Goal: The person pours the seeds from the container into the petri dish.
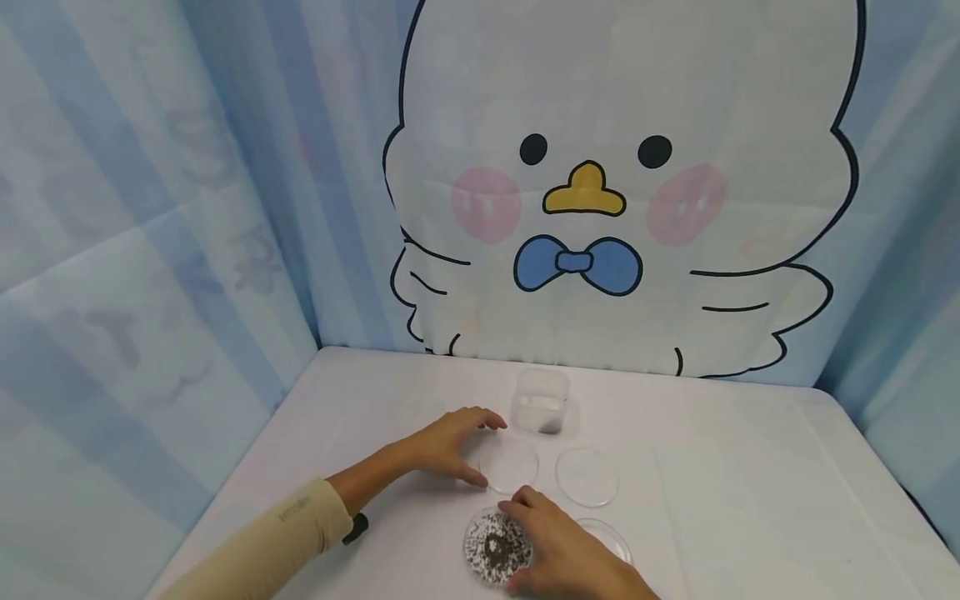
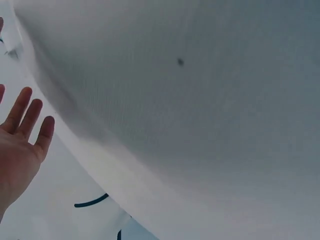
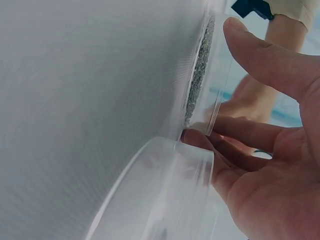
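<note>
On the white table (image 1: 750,467), my right hand (image 1: 528,542) grips the right rim of a clear round dish of dark granules (image 1: 491,550). In the right wrist view, my right hand (image 3: 212,82) has its thumb over the granule dish (image 3: 200,65) and its fingertips (image 3: 192,137) curled against the rim. My left hand (image 1: 483,450) reaches forward with spread, relaxed fingers that touch the edge of an empty clear dish (image 1: 513,467). In the left wrist view my left hand (image 2: 20,145) has straight fingers.
A second empty clear dish (image 1: 587,477) lies to the right, and a third (image 1: 611,537) is partly hidden behind my right hand. A clear plastic tub (image 1: 542,402) stands behind the dishes. A cartoon bird curtain (image 1: 600,208) backs the table.
</note>
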`<state>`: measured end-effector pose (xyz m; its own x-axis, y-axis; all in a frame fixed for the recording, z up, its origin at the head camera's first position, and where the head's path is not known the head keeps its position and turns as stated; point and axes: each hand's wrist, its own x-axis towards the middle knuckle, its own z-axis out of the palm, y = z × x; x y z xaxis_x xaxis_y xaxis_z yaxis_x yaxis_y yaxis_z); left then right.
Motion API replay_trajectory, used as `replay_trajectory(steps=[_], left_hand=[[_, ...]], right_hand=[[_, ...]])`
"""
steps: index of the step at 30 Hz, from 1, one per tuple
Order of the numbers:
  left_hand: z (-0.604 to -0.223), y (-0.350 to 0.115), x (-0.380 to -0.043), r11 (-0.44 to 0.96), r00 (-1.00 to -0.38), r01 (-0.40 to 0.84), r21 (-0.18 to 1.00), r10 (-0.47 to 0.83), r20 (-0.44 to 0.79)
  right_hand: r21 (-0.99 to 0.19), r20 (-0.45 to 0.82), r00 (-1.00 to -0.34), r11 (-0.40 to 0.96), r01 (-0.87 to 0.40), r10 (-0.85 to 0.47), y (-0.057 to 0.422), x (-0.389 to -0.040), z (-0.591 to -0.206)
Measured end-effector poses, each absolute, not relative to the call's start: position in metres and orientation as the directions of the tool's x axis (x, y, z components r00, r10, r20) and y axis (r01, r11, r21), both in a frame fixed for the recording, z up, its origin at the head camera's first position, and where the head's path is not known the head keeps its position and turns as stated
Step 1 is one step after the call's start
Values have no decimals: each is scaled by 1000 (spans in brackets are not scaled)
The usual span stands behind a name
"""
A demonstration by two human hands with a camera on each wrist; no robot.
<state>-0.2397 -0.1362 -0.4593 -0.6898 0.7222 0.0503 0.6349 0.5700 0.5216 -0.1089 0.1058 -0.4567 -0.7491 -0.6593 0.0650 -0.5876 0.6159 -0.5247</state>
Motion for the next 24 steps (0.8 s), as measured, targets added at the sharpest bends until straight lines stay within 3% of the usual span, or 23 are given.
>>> replay_trajectory(steps=[5, 10, 24], left_hand=[[-468, -123, -230, 635, -703, 666, 392, 710, 46], [-473, -117, -228, 661, -719, 671, 335, 691, 75], [-465, -162, -207, 727, -797, 593, 346, 590, 128]], right_hand=[[-539, 45, -757, 622, -568, -652, 107, -109, -458], [-528, 48, -758, 628, -572, -650, 107, -108, -458], [-547, 11, -753, 627, -555, -658, 104, -110, -452]])
